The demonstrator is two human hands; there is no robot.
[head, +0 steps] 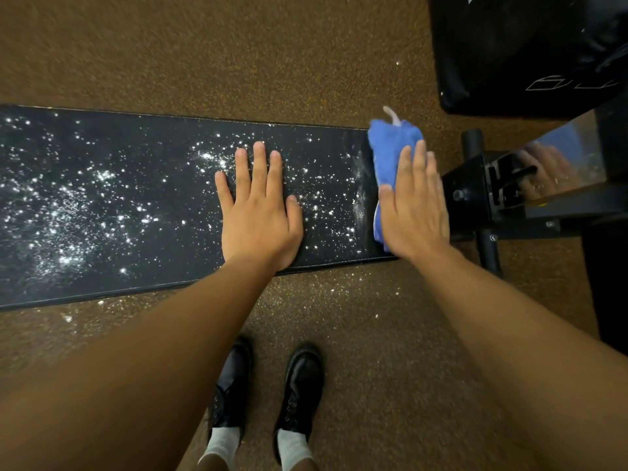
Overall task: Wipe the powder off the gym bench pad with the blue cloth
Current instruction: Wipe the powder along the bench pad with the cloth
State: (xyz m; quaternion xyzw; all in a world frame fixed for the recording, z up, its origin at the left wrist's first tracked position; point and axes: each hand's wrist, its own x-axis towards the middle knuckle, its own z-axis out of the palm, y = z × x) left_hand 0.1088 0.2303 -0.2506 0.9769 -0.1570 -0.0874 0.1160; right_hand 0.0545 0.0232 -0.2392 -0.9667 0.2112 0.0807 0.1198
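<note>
Bench pad [142,205]: black, long, running from the left edge of the frame to right of centre; its right end stops beside a black metal frame bracket [475,195].

Powder [68,212]: white specks and clumps scattered over most of the pad, densest at the left and near the upper centre; a smeared streak shows just left of the cloth. Some specks also lie on the floor below the pad's lower edge.

Blue cloth [390,151]: bunched, at the right end of the pad, its upper part showing above the fingers, a small piece showing below the thumb; a white tag sticks up at its top.

Right hand [413,205]: lies flat on the cloth with fingers straight and close together, pressing it to the pad, not clenched; slightly blurred.

Left hand [260,205]: flat on the pad at centre frame, fingers extended and spread, palm down among the powder, grasping nothing.

Floor [238,56]: brown speckled rubber.

Shoes [302,389]: 2 black lace-up shoes with white socks, lower centre of frame.

Black padded equipment [530,45]: upper right corner, with white line markings.
</note>
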